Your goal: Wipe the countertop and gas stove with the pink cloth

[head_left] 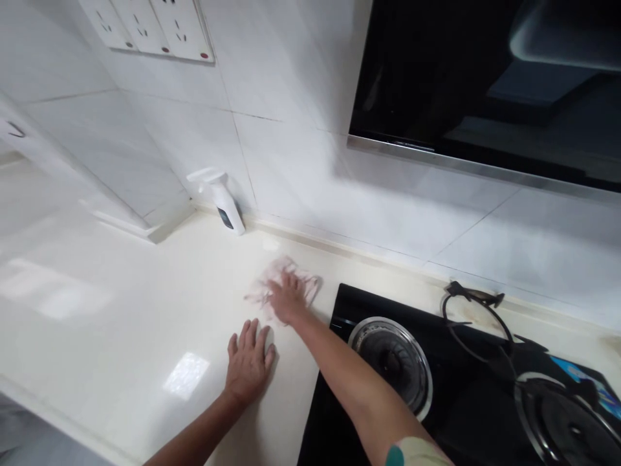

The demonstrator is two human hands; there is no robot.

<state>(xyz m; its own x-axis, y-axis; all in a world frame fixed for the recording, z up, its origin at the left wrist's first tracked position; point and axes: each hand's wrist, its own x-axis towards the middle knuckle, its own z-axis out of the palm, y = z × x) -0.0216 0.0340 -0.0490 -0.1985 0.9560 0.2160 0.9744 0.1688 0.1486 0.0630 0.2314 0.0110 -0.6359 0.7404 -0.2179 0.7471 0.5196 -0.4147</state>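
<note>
From the cloth (279, 266) on the counter (121, 310), the spray bottle (227, 206) is found at eleven o'clock, the stove (460, 388) at four.

- The counter (121, 310) before me is pale and glossy, catching bright reflections
- A white spray bottle (227, 208) stands near the back wall
- A rumpled pinkish cloth (261, 292), blurred, lies beside the black cooktop (466, 404)
- The person's left grip (250, 366) rests palm down, nearer the front

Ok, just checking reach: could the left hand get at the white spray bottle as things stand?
Probably yes: the left hand rests on the counter, and its way to the spray bottle looks free, with the cloth beside that path.
</note>
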